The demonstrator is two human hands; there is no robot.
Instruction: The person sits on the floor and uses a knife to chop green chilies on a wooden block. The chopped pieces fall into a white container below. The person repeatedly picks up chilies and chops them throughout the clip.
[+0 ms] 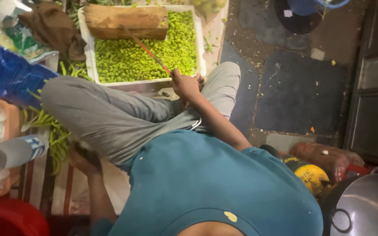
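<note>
Ahead, white tray (87, 52) holds chopped green chillies (145, 54) and wooden block (125, 21).

A long thin knife (147, 50), red along its handle end, is gripped in the closed right hand (186, 85). From the grip it is slanted up and away to the left, over the chopped green pieces (123, 59) in the white tray (89, 65), its tip against the wooden block (125, 21).

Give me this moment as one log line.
right hand: grips knife over tray of chopped green pieces | left hand: beside whole chillies
</note>
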